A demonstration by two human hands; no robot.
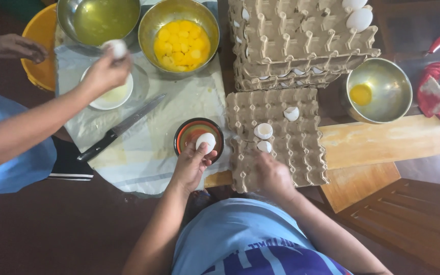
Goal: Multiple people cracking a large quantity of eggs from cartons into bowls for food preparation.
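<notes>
My left hand (190, 165) holds a white egg (205, 141) over a small dark bowl with an orange rim (185, 131). My right hand (273, 175) rests on a flat cardboard egg tray (306, 153), its fingertips against an empty eggshell half (264, 146). I cannot tell whether it grips the shell. Another open shell (263, 131) and a shell fragment (292, 113) sit in the tray's cups farther back.
Another person's hand (105, 71) holds an egg (117, 48) above a small white bowl (109, 99). Nearby are a knife (118, 128), a steel bowl of yolks (181, 38), a bowl of egg whites (100, 20), stacked egg trays (301, 46), a steel bowl with one yolk (378, 89) and a red cloth (436, 91).
</notes>
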